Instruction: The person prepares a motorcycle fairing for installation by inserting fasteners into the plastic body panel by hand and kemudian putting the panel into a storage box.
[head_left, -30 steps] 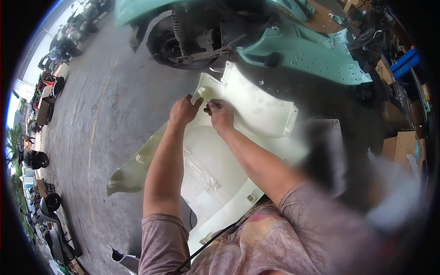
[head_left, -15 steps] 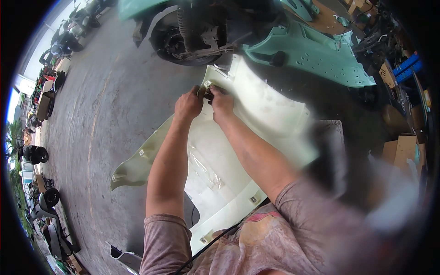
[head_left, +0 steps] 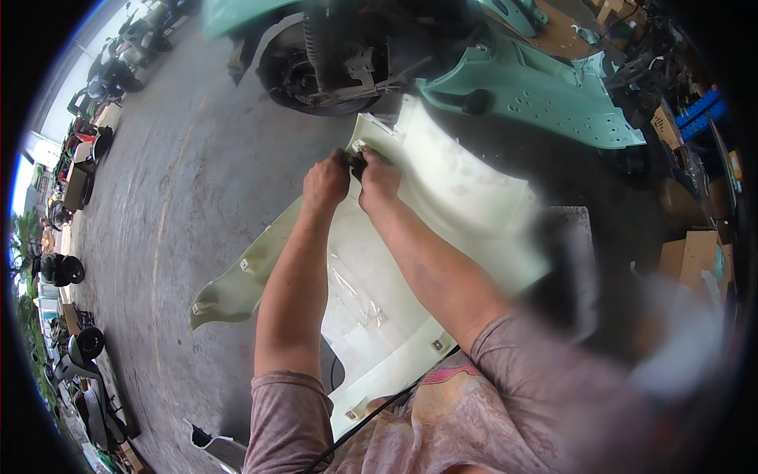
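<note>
A large pale green-white fairing panel lies in front of my body, its inner side with metal clips facing me. At its far left edge, my left hand and my right hand come together with closed fingers. Thumbs and fingertips pinch at a spot on the panel beside a clip mount. A small dark piece seems to sit between the fingertips, too hidden to name. Clear plastic film lies on the panel's middle. A thin black cable crosses its near edge.
Beyond the panel stands a mint-green scooter with its wheel showing. A mint-green footboard panel extends to its right. Cardboard boxes stand at the right. Parked scooters line the left side of the grey concrete floor.
My right hand has shifted slightly, its fingers curled a little closer to the left hand. Both forearms have moved very little, and the panel stays where it was.
</note>
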`<state>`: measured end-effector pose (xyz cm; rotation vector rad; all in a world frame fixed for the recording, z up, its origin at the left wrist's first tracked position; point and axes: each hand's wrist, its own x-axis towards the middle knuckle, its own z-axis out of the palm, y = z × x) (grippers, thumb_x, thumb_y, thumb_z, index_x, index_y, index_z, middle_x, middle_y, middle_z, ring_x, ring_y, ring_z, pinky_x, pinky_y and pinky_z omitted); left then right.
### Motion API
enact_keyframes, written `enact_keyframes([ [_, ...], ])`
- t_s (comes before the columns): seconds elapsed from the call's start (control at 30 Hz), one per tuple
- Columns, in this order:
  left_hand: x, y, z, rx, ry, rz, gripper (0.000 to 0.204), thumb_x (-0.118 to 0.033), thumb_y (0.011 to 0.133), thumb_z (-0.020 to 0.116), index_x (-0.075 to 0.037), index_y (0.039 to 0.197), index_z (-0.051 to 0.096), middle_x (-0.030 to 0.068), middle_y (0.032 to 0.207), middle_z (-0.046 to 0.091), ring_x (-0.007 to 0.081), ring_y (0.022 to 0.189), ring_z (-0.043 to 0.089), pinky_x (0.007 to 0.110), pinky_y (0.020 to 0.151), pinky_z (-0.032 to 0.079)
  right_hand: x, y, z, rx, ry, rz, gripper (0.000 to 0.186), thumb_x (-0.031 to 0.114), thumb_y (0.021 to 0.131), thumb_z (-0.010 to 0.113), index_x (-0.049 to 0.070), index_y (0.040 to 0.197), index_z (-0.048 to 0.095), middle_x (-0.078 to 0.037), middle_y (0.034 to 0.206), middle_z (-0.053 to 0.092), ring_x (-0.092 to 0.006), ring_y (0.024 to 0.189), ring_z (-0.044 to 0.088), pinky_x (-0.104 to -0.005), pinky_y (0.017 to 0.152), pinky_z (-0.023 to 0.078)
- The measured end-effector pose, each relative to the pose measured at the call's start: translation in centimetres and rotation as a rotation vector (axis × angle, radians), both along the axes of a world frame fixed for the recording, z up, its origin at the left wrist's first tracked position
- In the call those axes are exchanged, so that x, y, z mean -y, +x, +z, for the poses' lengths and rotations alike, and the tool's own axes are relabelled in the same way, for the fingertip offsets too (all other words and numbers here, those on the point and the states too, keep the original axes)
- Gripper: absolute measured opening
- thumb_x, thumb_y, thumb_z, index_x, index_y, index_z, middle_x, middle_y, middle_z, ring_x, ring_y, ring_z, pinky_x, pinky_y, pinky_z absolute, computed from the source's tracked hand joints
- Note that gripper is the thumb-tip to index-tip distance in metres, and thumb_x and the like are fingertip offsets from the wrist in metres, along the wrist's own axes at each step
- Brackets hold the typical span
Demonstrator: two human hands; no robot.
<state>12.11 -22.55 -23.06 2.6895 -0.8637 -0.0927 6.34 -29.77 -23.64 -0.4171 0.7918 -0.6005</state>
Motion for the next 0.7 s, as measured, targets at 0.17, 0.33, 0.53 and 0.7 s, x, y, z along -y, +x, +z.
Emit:
enact_keyframes([
  [0.17, 0.1, 0.2, 0.0, 0.049, 0.004, -0.015, 0.022, -0.025, 0.094, 0.041, -0.011, 0.098, 0.057, 0.0210, 0.087, 0.066, 0.0414, 0.085, 0.063, 0.050, 0.072, 0.050, -0.3, 0.2, 0.6, 0.089, 0.088, -0.071, 0.009, 0.004, 0.091, 0.055, -0.004, 0.095, 0.057, -0.008, 0.086, 0.061, -0.0173, 0.067, 0.062, -0.0280, 0.062, 0.053],
  [0.33, 0.8, -0.2, 0.4, 0.043, -0.007, -0.011, 0.018, -0.021, 0.091, 0.042, -0.010, 0.096, 0.056, 0.0207, 0.087, 0.067, 0.0408, 0.084, 0.063, 0.050, 0.071, 0.050, -0.1, 0.8, 0.4, 0.153, -0.019, -0.091, 0.009, 0.004, 0.092, 0.055, -0.004, 0.095, 0.056, -0.008, 0.086, 0.060, -0.0170, 0.068, 0.062, -0.0276, 0.063, 0.054],
  [0.53, 1.0, -0.7, 1.0, 0.076, 0.004, 0.005, 0.016, -0.022, 0.090, 0.045, -0.010, 0.094, 0.056, 0.0193, 0.084, 0.067, 0.0394, 0.082, 0.064, 0.050, 0.070, 0.050, -0.4, 0.9, 0.6, 0.212, 0.020, -0.150, 0.011, 0.004, 0.093, 0.051, -0.004, 0.099, 0.054, -0.009, 0.088, 0.058, -0.0204, 0.072, 0.061, -0.0314, 0.069, 0.056],
  [0.7, 1.6, -1.0, 2.0, 0.058, 0.017, 0.039, 0.018, -0.029, 0.088, 0.051, -0.011, 0.093, 0.056, 0.0181, 0.083, 0.067, 0.0384, 0.081, 0.065, 0.048, 0.069, 0.051, -0.4, 1.2, 0.5, 0.243, 0.104, -0.207, 0.012, 0.005, 0.094, 0.049, -0.005, 0.100, 0.053, -0.010, 0.088, 0.057, -0.0216, 0.074, 0.062, -0.0332, 0.072, 0.055],
])
